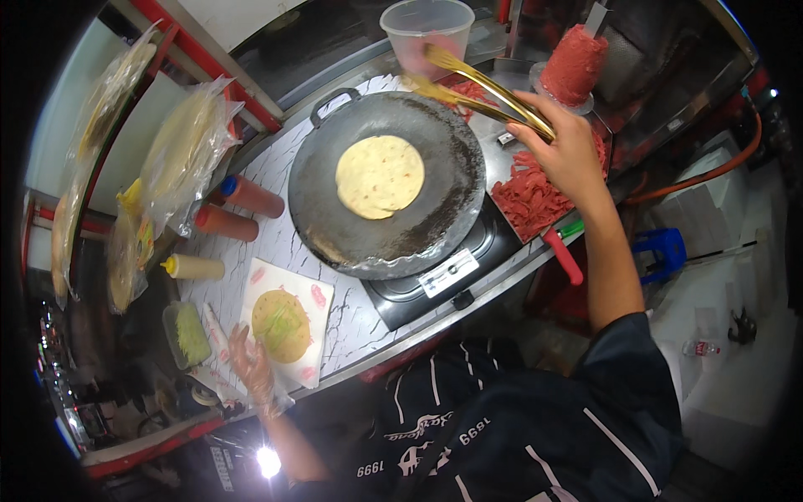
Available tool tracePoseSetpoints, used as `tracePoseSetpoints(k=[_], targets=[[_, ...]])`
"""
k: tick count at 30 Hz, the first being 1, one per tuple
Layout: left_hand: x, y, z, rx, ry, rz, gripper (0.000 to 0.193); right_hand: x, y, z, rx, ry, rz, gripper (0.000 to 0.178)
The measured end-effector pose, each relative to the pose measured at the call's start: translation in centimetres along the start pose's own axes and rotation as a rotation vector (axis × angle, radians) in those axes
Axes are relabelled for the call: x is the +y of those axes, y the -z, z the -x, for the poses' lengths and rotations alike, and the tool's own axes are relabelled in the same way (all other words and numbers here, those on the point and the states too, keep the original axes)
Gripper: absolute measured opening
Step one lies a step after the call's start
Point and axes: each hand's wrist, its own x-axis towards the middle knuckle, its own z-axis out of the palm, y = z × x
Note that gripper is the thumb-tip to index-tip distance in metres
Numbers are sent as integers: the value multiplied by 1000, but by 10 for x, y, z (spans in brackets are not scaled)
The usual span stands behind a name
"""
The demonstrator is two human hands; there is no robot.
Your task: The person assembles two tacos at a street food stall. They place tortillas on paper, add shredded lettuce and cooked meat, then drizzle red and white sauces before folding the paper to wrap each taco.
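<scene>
My right hand grips gold tongs, their arms apart and blurred tips near a clear tub by the griddle's far edge. A flatbread lies on the round dark griddle. My left hand, in a clear plastic glove, has its fingers spread at the left edge of a sheet of white paper. Nothing shows in its grasp. On that paper rests a second flatbread, topped with shredded greens. A small container of shredded greens stands left of the hand.
Sliced reddish meat fills a tray right of the griddle, below a meat cone. A red-handled utensil juts over the counter edge. Sauce bottles and bagged flatbreads are at left. The clear tub stands behind.
</scene>
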Motion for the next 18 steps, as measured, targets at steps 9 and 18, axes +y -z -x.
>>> tracePoseSetpoints(k=[9, 18], targets=[[16, -4, -9, 23, 113, 43, 34, 107, -57, 12, -73, -616, 396, 45], [30, -11, -14, -23, 69, 76, 36, 116, -126, -30, -146, -370, 420, 37]])
